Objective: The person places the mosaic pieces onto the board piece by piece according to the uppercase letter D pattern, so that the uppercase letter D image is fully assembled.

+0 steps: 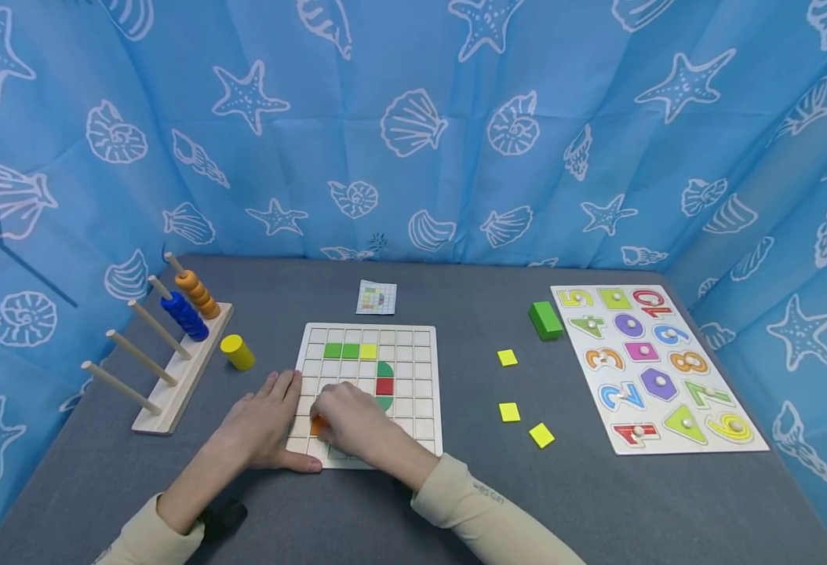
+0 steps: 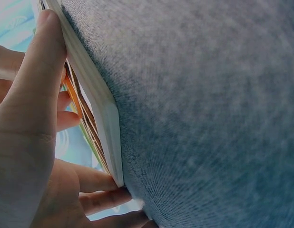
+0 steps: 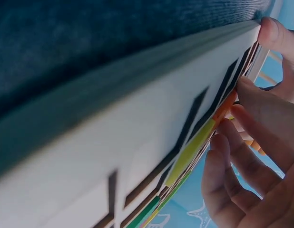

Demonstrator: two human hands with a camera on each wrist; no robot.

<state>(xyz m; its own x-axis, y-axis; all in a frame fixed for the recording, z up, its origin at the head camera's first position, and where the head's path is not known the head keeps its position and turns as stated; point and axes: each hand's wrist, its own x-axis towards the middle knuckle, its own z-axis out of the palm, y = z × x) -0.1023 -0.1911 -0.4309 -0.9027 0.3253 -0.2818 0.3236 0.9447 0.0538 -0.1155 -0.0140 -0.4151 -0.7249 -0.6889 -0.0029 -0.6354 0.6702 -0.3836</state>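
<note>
A white grid board (image 1: 417, 408) lies on the table. My left hand (image 1: 264, 424) rests at its near left corner, fingers straight along the left side, thumb (image 2: 47, 42) against the front edge. Over the board's lower left, my right hand (image 1: 353, 416) pinches an orange tile (image 1: 317, 426) at the board's surface. Beside that tile in the right wrist view is a yellow-green tile (image 3: 192, 147), which my right hand covers in the head view. Green tiles (image 1: 350, 351) and a yellow tile (image 1: 368, 351) form an upper row. A red tile (image 1: 384, 386) sits between two rounded green tiles.
Behind the board lies a small pattern card (image 1: 377, 298). Loose yellow tiles (image 1: 509, 412) and a green block (image 1: 545, 320) are to the right, before a number puzzle (image 1: 618, 447). At left stand a yellow cylinder (image 1: 238, 353) and a peg stand (image 1: 155, 422) with beads.
</note>
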